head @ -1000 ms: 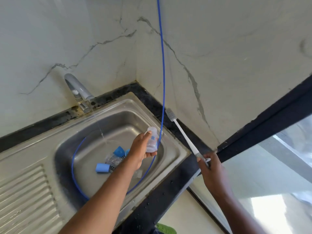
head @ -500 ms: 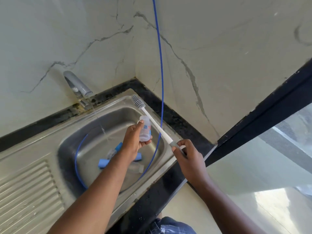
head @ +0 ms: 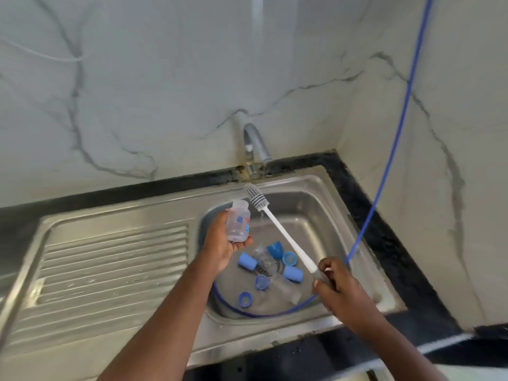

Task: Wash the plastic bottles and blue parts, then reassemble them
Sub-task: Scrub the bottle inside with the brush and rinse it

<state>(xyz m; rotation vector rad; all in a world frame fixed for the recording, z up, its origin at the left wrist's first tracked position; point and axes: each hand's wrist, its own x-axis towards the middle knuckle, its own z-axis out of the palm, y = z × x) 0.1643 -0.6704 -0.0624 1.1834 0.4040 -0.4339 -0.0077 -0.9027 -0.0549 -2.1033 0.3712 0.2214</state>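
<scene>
In the head view, the left hand (head: 220,248) is raised over the left edge of the sink (head: 324,188) basin. The clear plastic bottle (head: 237,221) lies in its palm, mouth up and tilted slightly away from us. The left fingers (head: 243,244) curl under the bottle's base and the thumb lies along its near side, so the hand cups the bottle loosely rather than wrapping it tightly.

The right hand (head: 343,295) is over the front right of the basin. Its fingers are curled tight round the lower end of the white bottle brush (head: 280,232). The handle slants up and to the left across the basin. The grey bristle head (head: 254,195) is just beside the bottle's mouth, above and to the right of it, and is not inside it. We cannot tell whether the bristles touch the rim.

Below the hands, on the basin floor, lie the blue parts: two cylindrical caps (head: 247,262) (head: 293,273), three rings (head: 289,258) (head: 261,281) (head: 244,299) and a darker blue cup-shaped piece (head: 275,248). Clear pieces lie among them, too blurred to tell apart. A blue hose (head: 384,160) comes down from the upper right and loops round the basin floor. The tap (head: 255,149) is behind the basin, and the ribbed drainboard (head: 110,259) lies to the left. The black tabletop (head: 384,243) frames the sink.
</scene>
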